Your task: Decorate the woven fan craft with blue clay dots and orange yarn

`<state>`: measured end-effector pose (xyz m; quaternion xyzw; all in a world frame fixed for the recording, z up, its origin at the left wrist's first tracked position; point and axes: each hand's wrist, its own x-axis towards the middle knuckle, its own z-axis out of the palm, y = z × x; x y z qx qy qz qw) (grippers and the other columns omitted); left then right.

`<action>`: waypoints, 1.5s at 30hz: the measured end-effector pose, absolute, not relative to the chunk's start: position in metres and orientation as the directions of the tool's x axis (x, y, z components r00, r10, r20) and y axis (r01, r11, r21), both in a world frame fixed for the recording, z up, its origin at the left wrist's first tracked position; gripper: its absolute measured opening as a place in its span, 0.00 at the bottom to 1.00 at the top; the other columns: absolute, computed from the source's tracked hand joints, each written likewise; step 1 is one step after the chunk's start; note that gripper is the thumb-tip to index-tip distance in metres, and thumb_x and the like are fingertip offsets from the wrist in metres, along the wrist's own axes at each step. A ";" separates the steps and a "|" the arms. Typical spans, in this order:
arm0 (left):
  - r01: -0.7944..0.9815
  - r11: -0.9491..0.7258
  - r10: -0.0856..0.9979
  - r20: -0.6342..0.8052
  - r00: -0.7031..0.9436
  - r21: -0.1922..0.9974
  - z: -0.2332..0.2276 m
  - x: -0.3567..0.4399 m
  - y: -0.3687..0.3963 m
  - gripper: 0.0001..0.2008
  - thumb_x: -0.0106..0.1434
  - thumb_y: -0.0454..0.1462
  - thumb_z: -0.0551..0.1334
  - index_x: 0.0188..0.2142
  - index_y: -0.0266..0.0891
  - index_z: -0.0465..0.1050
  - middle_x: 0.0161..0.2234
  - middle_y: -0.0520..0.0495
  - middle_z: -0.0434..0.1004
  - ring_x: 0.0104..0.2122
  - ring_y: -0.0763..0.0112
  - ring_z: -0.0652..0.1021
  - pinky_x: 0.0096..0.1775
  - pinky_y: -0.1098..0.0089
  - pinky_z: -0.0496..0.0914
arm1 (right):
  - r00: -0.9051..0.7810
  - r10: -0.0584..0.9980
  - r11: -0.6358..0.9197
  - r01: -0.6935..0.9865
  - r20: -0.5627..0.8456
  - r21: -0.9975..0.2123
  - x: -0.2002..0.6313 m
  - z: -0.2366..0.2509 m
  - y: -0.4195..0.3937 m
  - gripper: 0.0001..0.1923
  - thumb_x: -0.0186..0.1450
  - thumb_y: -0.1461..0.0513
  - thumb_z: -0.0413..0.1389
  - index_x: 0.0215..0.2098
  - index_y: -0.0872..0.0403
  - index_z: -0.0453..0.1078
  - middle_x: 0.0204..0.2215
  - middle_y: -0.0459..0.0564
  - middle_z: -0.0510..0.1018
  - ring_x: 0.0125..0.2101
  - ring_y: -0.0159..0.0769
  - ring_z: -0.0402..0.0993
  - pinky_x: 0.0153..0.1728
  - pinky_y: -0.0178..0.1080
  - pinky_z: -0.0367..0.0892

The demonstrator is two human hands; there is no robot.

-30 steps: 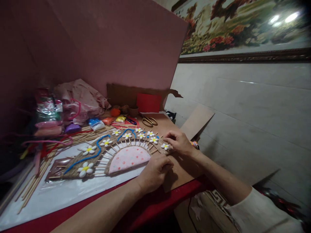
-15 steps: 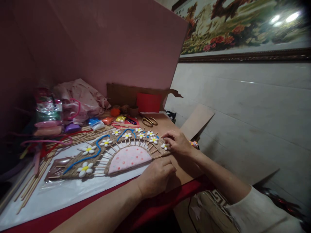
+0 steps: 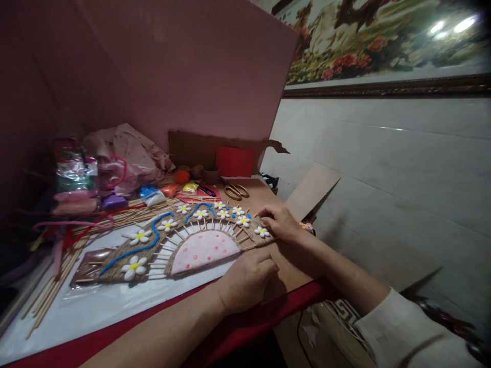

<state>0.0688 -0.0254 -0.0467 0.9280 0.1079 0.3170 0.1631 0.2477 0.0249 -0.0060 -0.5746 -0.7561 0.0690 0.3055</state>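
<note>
A fan-shaped craft piece (image 3: 180,245) lies flat on the table: jute-wrapped rim, wooden sticks as spokes, a pink half-round centre, blue cord and several white clay flowers. My right hand (image 3: 279,223) rests at its right end, fingertips pinched beside a small white flower (image 3: 262,232). Curled into a loose fist, my left hand (image 3: 245,280) presses on the brown board just below the fan's right corner and holds nothing that I can see.
A white sheet (image 3: 95,306) lies under the fan. Gold scissors (image 3: 236,191), clay packets (image 3: 153,195), loose sticks (image 3: 49,291) and pipe cleaners (image 3: 72,225) crowd the back and left. A pink board (image 3: 172,76) stands behind; a tiled wall is on the right.
My right hand has slid slightly along the fan's right end by the white flower. My left hand has shifted a little down and right.
</note>
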 end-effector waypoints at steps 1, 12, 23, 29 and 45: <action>0.100 -0.924 0.304 0.551 0.777 0.368 -0.047 0.069 -0.025 0.10 0.61 0.28 0.52 0.35 0.35 0.71 0.32 0.44 0.73 0.33 0.69 0.71 0.35 0.71 0.67 | -0.153 0.915 0.326 0.825 0.373 -0.462 0.248 -0.007 0.026 0.08 0.58 0.69 0.53 0.32 0.56 0.74 0.29 0.49 0.78 0.30 0.34 0.71 0.33 0.35 0.62; 0.109 -0.923 0.309 0.543 0.781 0.368 -0.046 0.068 -0.025 0.09 0.61 0.29 0.52 0.36 0.36 0.70 0.33 0.45 0.73 0.33 0.69 0.72 0.35 0.71 0.67 | -0.135 0.944 0.284 0.798 0.301 -0.531 0.254 -0.011 0.041 0.07 0.55 0.69 0.56 0.29 0.55 0.76 0.24 0.47 0.78 0.27 0.32 0.71 0.28 0.33 0.63; 0.119 -0.930 0.305 0.546 0.780 0.348 -0.046 0.068 -0.025 0.09 0.61 0.28 0.52 0.34 0.36 0.70 0.31 0.45 0.73 0.32 0.69 0.71 0.33 0.71 0.66 | -0.212 0.952 0.305 0.751 0.223 -0.585 0.257 -0.023 0.055 0.06 0.54 0.66 0.58 0.28 0.55 0.77 0.23 0.46 0.78 0.25 0.31 0.71 0.26 0.31 0.62; 0.107 -0.930 0.297 0.547 0.783 0.352 -0.044 0.068 -0.026 0.09 0.60 0.28 0.52 0.35 0.35 0.70 0.32 0.45 0.73 0.32 0.69 0.71 0.33 0.71 0.66 | -0.244 0.953 0.303 0.750 0.180 -0.588 0.256 -0.025 0.061 0.07 0.54 0.66 0.58 0.29 0.56 0.78 0.25 0.48 0.81 0.27 0.33 0.73 0.29 0.33 0.65; 0.129 -0.924 0.315 0.524 0.791 0.361 -0.044 0.068 -0.026 0.09 0.60 0.27 0.53 0.35 0.36 0.70 0.32 0.45 0.73 0.33 0.68 0.72 0.34 0.70 0.66 | -0.230 0.950 0.305 0.821 0.209 -0.483 0.253 -0.013 0.049 0.07 0.57 0.64 0.56 0.25 0.54 0.76 0.20 0.45 0.75 0.23 0.30 0.66 0.23 0.31 0.57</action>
